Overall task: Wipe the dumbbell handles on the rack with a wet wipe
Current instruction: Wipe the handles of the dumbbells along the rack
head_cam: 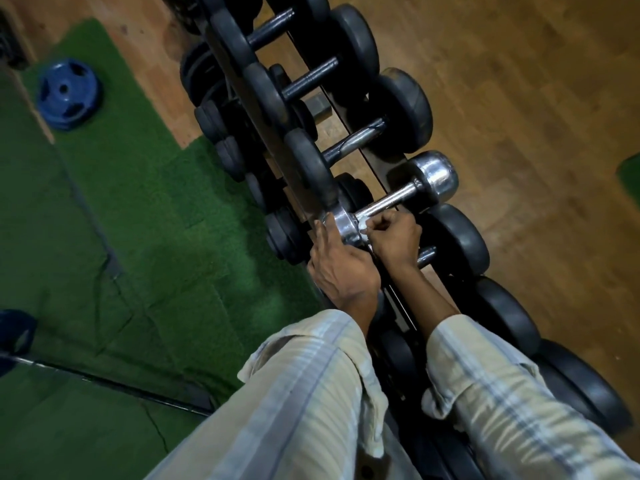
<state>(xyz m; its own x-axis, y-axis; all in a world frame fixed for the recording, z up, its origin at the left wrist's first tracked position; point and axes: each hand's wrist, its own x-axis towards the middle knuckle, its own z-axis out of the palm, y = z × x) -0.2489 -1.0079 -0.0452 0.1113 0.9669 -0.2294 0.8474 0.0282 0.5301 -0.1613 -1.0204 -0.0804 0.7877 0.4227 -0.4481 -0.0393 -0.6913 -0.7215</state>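
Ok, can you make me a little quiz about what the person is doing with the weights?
1. True or false: the right hand holds a white wipe against the chrome dumbbell.
2. Where does the left hand rest? A) on the blue weight plate B) on the chrome dumbbell's near end C) on the floor
3. Fill in: the mat left of the rack is ____.

Key: 1 true; 2 B; 3 green

Wet wipe (363, 226) mostly buried in the right hand (394, 237), only a white scrap showing, chrome dumbbell (398, 199) handle's near end covered by that fist, left hand (341, 268) fingertips hidden behind the chrome head, rack (311, 188) cut off at top and bottom edges
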